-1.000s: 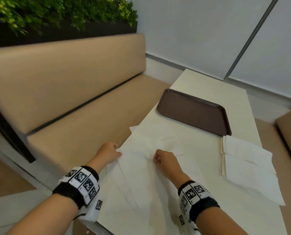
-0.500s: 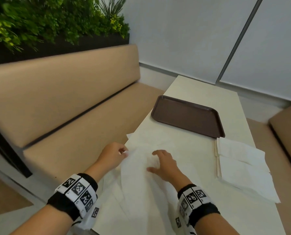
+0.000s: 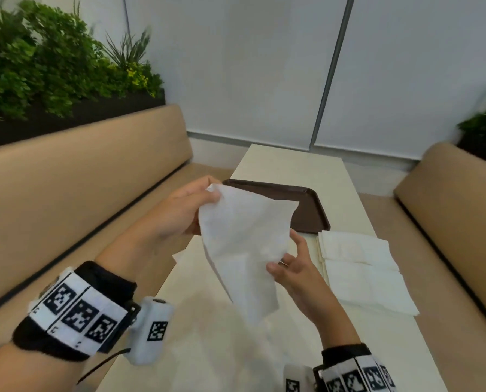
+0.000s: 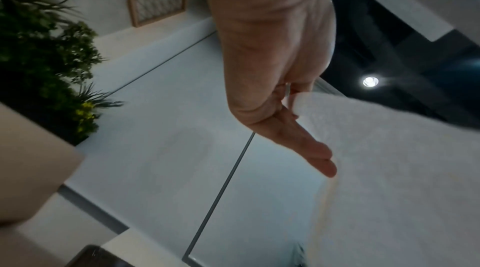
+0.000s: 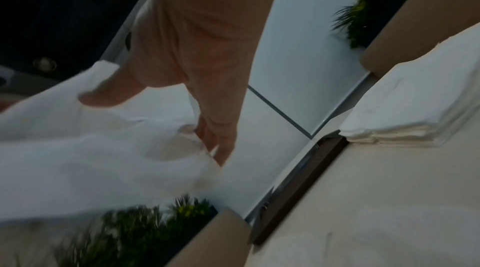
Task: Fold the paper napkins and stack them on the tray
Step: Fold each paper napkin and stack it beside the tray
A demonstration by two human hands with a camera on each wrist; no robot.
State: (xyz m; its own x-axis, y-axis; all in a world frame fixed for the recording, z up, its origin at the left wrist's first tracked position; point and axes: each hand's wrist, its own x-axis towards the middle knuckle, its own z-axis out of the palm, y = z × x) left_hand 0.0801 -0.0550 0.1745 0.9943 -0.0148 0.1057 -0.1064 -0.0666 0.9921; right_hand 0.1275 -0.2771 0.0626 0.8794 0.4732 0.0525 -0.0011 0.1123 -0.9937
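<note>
I've lifted the napkin (image 3: 242, 250) off the tabletop (image 3: 383, 349) to mid-frame, left hand (image 3: 179, 213) pinching its top corner, right hand (image 3: 292, 267) pinching its side, tray (image 3: 309, 210) still bare, so folding starts now.

We see a white paper napkin (image 3: 242, 244) before a dark brown tray (image 3: 309, 210) on a cream table (image 3: 292, 162). The benches (image 3: 80, 176) are tan, the plants (image 3: 52, 60) green, and the wristbands (image 3: 77, 312) black with black-and-white square markers.
</note>
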